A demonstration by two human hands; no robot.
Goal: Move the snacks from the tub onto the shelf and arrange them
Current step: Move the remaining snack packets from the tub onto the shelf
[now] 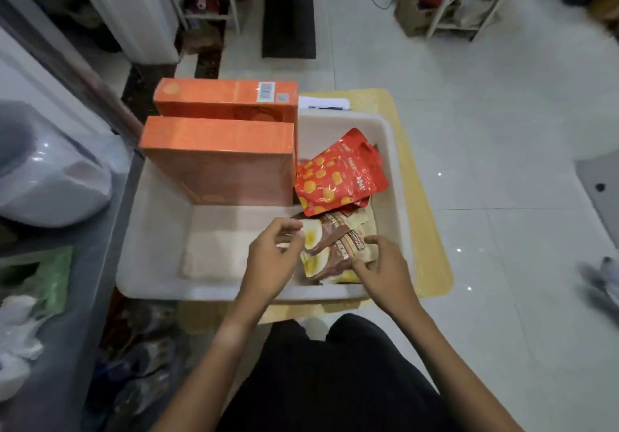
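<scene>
A white rectangular plastic tub sits on a yellow mat on the tiled floor. Inside it, 2 orange cardboard boxes stand upright at the far left, a red foil snack pouch leans at the right wall, and brown-and-yellow snack packets lie at the near right. The right hand pinches these packets with curled fingers; the left hand hovers just beside them, fingers loosely curled, holding nothing.
</scene>
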